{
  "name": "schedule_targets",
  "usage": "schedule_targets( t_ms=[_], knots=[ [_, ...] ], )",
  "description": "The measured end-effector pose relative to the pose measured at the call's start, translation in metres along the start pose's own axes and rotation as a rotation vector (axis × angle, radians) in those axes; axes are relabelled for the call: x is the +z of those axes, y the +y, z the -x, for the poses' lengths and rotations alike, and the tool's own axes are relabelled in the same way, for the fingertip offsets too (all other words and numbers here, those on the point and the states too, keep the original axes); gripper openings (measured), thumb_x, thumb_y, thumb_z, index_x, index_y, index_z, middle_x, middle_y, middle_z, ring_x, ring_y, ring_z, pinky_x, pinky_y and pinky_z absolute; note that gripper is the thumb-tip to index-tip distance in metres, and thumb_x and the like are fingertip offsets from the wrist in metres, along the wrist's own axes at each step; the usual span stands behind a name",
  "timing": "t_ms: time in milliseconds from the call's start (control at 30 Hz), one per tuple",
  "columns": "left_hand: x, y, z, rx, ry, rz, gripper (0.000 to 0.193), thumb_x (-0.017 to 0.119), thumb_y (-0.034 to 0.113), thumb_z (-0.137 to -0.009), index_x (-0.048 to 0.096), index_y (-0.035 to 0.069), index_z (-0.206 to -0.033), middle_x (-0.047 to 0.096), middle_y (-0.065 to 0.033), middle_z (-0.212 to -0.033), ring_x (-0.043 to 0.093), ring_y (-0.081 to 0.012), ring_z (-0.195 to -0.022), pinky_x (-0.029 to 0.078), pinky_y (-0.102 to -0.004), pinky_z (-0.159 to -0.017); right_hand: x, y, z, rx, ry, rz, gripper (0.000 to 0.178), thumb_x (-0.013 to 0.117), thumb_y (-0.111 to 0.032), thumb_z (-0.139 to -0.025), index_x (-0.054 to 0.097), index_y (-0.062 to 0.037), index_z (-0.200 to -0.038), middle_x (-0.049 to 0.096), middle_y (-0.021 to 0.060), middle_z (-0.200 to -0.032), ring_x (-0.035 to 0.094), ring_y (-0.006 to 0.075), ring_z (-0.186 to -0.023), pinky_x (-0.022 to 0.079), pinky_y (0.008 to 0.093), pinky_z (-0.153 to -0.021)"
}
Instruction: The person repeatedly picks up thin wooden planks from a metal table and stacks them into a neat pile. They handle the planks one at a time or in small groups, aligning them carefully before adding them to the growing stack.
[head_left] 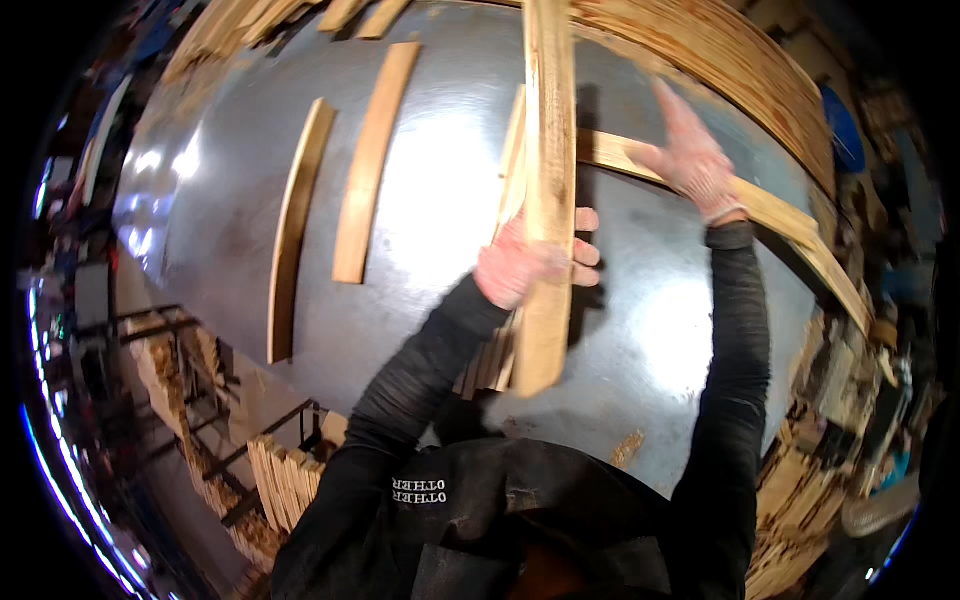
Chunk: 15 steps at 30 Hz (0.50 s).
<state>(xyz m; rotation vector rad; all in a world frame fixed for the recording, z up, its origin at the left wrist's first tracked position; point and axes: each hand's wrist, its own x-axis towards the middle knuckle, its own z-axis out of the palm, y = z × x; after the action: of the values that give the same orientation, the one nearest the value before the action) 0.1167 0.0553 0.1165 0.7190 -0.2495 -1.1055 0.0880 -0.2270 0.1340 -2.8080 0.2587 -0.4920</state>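
grey, shiny tabletop [600, 400] spreads before me, with one loose board [375, 165] at ten o'clock and another board [296, 240] at nine. my left hand [512, 262] is clamped around the near part of the long board [548, 130], which runs from the middle up to twelve o'clock. my right hand [692, 160] has its fingers stretched, at two o'clock, over a slanting strip [775, 212]; it is blurred, so i cannot tell if they touch. for good handling, i think the left grip should be firm, because the far end could swing.
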Motion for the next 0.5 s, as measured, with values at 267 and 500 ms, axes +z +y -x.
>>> schedule_targets(
  t_ms=[267,500],
  knots=[
    [-0.167,0.129,0.132,0.057,0.580,-1.225,0.050,0.065,0.012,-0.082,0.053,0.005,-0.130,0.062,-0.0160,-0.112,0.063,-0.0286,-0.100,0.051,-0.0395,-0.085,0.051,0.111,0.030,0.147,-0.427,0.460,0.063,0.064,-0.020,-0.081,0.043,-0.0119,-0.140,0.064,0.0172,-0.107,0.063,0.0368,-0.097,0.050,0.0450,-0.088],
    [-0.178,0.105,0.212,0.019,0.827,-1.236,0.046,0.062,0.006,-0.082,0.055,0.004,-0.128,0.065,-0.0056,-0.099,0.060,-0.0122,-0.083,0.050,-0.0277,-0.075,0.100,0.085,0.064,-0.242,-0.371,0.139,0.042,0.046,-0.025,-0.096,0.048,-0.0105,-0.135,0.064,0.0191,-0.113,0.063,0.0371,-0.094,0.050,0.0443,-0.087]
  ],
)
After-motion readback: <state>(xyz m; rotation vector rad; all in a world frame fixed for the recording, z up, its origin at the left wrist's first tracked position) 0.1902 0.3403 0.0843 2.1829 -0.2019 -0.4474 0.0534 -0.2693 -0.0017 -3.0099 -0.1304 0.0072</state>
